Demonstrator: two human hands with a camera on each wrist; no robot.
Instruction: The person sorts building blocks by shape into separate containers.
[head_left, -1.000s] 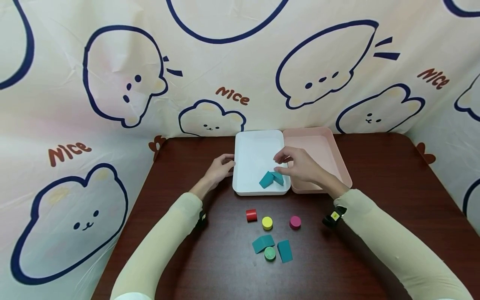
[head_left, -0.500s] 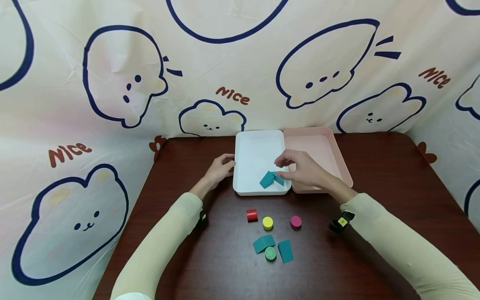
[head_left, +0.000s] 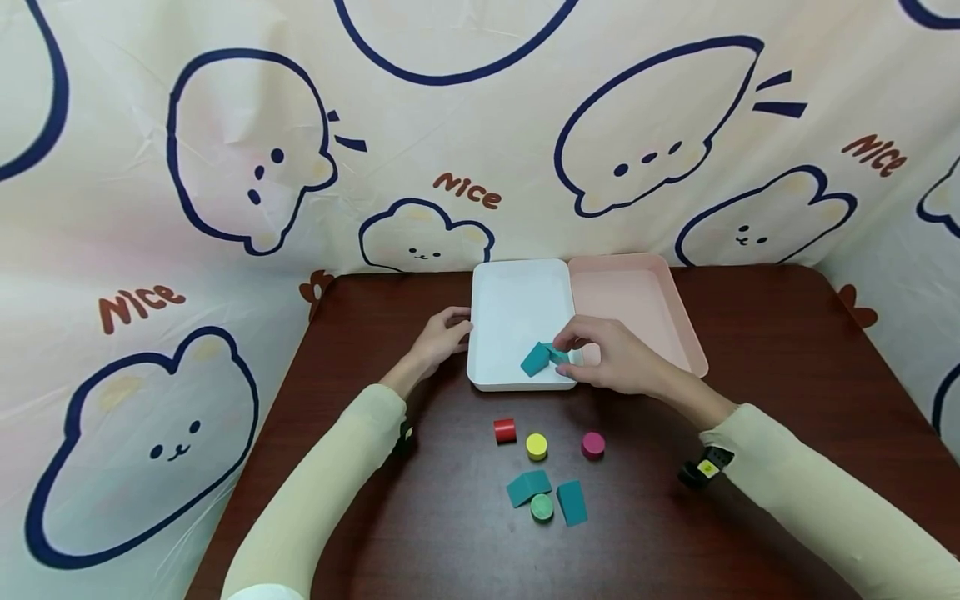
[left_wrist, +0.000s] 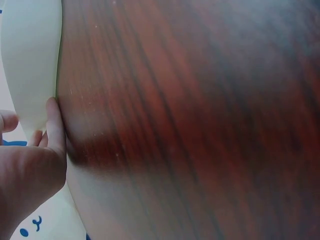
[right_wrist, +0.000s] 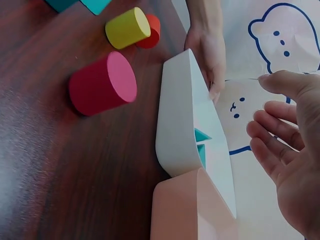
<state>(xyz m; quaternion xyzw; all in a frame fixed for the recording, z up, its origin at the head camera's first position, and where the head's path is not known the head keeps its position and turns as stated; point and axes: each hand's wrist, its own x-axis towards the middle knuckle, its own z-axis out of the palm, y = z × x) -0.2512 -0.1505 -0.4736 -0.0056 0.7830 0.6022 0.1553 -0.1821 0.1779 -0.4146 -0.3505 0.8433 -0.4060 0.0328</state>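
Observation:
My left hand [head_left: 438, 340] rests with extended fingers against the left side of the white tray [head_left: 510, 304]. In the left wrist view those fingers [left_wrist: 56, 125] lie along the tray's edge. Two teal blocks [head_left: 535, 360] sit together in the tray's near right part. My right hand [head_left: 618, 357] hovers just over them, thumb and forefinger parted. The right wrist view shows its fingers [right_wrist: 285, 132] loosely bent, apart from the thumb, with nothing between them. Below, two teal wedge-shaped pieces [right_wrist: 201, 135] show past the white wall.
A pink tray [head_left: 626, 292] adjoins the white one on the right. On the dark table in front stand red [head_left: 505, 431], yellow [head_left: 536, 447], magenta [head_left: 593, 445] and green [head_left: 542, 508] cylinders. Two more teal blocks [head_left: 572, 502] lie beside the green cylinder. A patterned curtain hangs behind.
My right hand has moved slightly nearer and to the right, lower over the teal blocks in the white tray. The left hand has stayed at the tray's side.

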